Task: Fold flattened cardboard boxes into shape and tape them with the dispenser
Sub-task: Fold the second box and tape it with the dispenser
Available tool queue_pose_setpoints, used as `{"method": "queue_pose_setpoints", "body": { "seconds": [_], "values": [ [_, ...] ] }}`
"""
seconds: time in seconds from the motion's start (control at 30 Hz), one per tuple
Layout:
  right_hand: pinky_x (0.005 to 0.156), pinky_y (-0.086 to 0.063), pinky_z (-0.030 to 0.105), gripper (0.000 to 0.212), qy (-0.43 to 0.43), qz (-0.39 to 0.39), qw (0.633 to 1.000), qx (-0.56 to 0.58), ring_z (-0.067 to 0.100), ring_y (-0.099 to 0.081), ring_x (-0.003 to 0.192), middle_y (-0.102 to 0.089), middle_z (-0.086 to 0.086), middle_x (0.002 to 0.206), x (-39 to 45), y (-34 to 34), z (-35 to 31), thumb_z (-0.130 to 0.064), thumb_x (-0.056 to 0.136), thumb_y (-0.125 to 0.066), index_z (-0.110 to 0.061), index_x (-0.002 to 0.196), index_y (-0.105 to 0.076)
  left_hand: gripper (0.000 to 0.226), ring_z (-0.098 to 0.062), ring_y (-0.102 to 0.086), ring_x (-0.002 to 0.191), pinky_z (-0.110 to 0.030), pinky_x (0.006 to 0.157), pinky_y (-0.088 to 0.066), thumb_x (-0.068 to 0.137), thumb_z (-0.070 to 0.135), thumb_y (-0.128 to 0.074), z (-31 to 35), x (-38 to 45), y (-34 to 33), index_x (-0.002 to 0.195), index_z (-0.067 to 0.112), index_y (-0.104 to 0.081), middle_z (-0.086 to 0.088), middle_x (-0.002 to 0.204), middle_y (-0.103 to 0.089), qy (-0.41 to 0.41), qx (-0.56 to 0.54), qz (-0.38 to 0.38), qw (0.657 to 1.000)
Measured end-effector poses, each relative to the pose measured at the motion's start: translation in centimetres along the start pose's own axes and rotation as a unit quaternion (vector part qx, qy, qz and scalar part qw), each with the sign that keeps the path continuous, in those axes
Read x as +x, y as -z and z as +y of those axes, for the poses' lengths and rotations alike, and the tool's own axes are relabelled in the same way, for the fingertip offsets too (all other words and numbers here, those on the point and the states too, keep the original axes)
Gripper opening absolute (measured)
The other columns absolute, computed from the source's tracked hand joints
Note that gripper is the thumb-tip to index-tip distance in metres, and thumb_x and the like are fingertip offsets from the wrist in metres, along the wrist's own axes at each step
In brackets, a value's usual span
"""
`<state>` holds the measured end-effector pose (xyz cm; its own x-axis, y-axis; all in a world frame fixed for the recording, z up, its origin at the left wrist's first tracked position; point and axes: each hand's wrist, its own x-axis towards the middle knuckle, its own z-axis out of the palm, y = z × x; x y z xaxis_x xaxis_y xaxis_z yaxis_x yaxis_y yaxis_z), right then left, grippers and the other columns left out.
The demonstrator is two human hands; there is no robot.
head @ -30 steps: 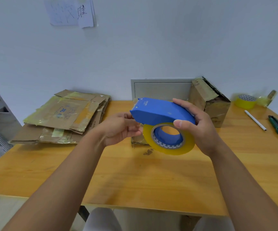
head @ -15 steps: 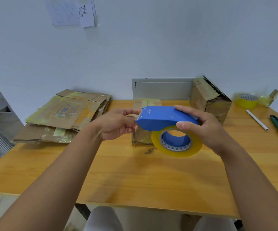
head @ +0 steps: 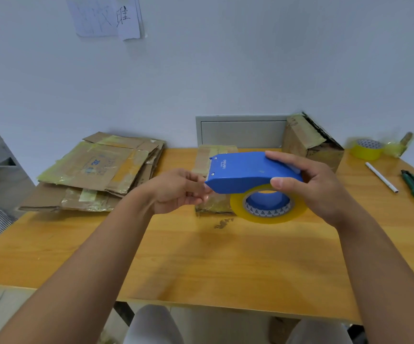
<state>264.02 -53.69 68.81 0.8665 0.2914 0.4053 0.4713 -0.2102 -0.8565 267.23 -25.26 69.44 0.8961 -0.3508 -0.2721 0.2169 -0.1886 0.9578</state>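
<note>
Holding the blue tape dispenser above the table, my right hand grips its back. My left hand pinches at its front end, at 9 o'clock. A small box sits just behind.

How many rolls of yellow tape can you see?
2. One roll sits in the blue tape dispenser held by the right hand. A spare roll lies at the table's far right corner, by the wall.
</note>
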Motion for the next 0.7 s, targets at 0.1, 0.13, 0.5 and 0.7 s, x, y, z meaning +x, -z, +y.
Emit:
{"method": "queue_pose_setpoints", "body": {
  "seconds": [0.1,0.13,0.5,0.7],
  "values": [
    [0.080,-0.048,0.012,0.041,0.006,0.000,1.000,0.007,-0.002,-0.063,0.100,-0.065,-0.030,0.110,0.0,0.2,-0.1,-0.031,0.080,-0.074,-0.038,0.120,-0.065,0.041,-0.012,-0.067,0.078,-0.022,0.069,-0.056,0.092,0.000,-0.056,0.1,-0.3,-0.1,0.132,-0.008,-0.051,-0.008,0.088,-0.070,-0.006,-0.030,0.004,1.000],
    [0.080,-0.049,0.013,0.041,0.007,0.000,1.000,0.007,-0.002,-0.063,0.099,-0.065,-0.028,0.109,0.1,0.2,-0.1,-0.031,0.081,-0.075,-0.038,0.120,-0.065,0.036,-0.012,-0.065,0.081,-0.024,0.072,-0.053,0.094,0.000,-0.055,0.1,-0.3,-0.2,0.130,-0.002,-0.053,-0.008,0.092,-0.069,-0.011,-0.022,0.007,1.000],
    [0.082,-0.049,0.014,0.037,0.025,0.029,0.999,0.017,0.001,-0.063,0.101,-0.065,-0.025,0.113,0.7,0.2,0.0,-0.032,0.084,-0.065,-0.041,0.120,-0.065,0.032,-0.012,-0.059,0.088,-0.030,0.076,-0.043,0.099,0.012,-0.055,0.3,-0.6,-0.8,0.128,-0.003,-0.054,-0.003,0.093,-0.067,-0.060,0.040,0.063,0.995],
    [0.078,-0.048,0.011,0.036,0.026,0.043,0.999,0.015,-0.005,-0.063,0.095,-0.065,-0.024,0.111,1.3,-0.1,-0.6,-0.034,0.085,-0.072,-0.035,0.120,-0.064,0.005,-0.010,-0.062,0.066,-0.019,0.060,-0.052,0.098,0.006,-0.056,0.4,-0.4,-1.1,0.096,0.009,-0.060,-0.004,0.076,-0.058,-0.083,-0.017,0.087,0.993]
  ]
}}
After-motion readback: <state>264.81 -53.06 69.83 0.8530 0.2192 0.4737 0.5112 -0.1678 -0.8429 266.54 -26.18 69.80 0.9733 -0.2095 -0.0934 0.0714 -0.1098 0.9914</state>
